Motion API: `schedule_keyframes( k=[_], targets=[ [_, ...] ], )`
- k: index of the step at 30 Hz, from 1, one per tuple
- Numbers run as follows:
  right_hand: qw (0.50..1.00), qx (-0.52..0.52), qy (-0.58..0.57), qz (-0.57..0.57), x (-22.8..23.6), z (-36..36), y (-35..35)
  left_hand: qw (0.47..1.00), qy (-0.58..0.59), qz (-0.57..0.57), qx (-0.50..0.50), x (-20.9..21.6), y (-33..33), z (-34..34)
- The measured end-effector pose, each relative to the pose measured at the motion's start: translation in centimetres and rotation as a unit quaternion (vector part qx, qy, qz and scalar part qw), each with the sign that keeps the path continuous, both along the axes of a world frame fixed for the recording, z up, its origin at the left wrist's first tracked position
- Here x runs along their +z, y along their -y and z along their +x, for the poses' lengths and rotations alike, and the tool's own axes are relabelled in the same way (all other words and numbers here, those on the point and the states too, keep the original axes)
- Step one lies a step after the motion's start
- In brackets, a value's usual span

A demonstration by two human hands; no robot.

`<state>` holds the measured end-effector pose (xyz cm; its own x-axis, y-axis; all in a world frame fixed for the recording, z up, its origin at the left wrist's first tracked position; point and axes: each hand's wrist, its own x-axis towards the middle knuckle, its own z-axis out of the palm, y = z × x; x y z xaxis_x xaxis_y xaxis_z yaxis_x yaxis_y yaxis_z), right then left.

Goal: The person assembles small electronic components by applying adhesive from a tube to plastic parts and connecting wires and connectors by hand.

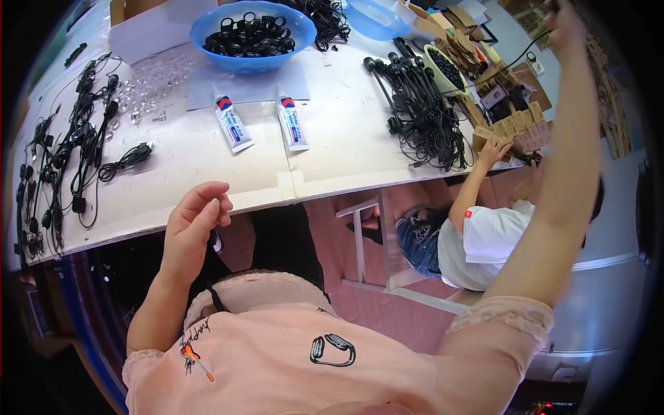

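Note:
My left hand (200, 211) hovers just off the table's near edge, its fingers loosely bent and nothing visible in it. Far up at the right, my raised right hand (567, 31) is closed on a black cable (529, 47), partly cut off by the picture's rim. The cable trails down leftward toward a pile of black corded devices (425, 114). Two white-and-blue tubes (233, 124) lie side by side on the white table (332, 173). Behind them, a blue bowl (252, 63) holds many black ring-shaped parts (249, 34).
Black corded pieces (83, 138) spread along the left side, beside small clear parts (142, 90). Another blue bowl (377, 19) and a pale basket of black pieces (446, 69) stand at the back. At right, a co-worker in white (487, 242) handles small cardboard boxes (515, 128).

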<state>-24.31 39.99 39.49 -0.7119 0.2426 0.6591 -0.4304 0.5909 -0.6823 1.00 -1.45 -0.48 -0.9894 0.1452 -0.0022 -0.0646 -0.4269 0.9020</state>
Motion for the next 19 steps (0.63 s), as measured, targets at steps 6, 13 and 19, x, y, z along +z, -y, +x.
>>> schedule_keyframes(
  k=[6, 13, 19],
  targets=[
    [0.844, -0.222, 0.071, 0.482, -25.7, -1.6, -4.1, 0.997, 0.019, -0.069, -0.007, -0.9, 1.3, 0.6],
    [0.759, -0.257, 0.211, 0.560, -33.6, -0.4, -2.3, 0.984, 0.039, -0.168, 0.041, -1.0, 4.5, 1.8],
    [0.748, -0.208, 0.298, 0.555, -30.4, -0.4, 3.5, 0.864, -0.168, -0.461, 0.112, 0.2, 9.0, 1.7]
  ],
)
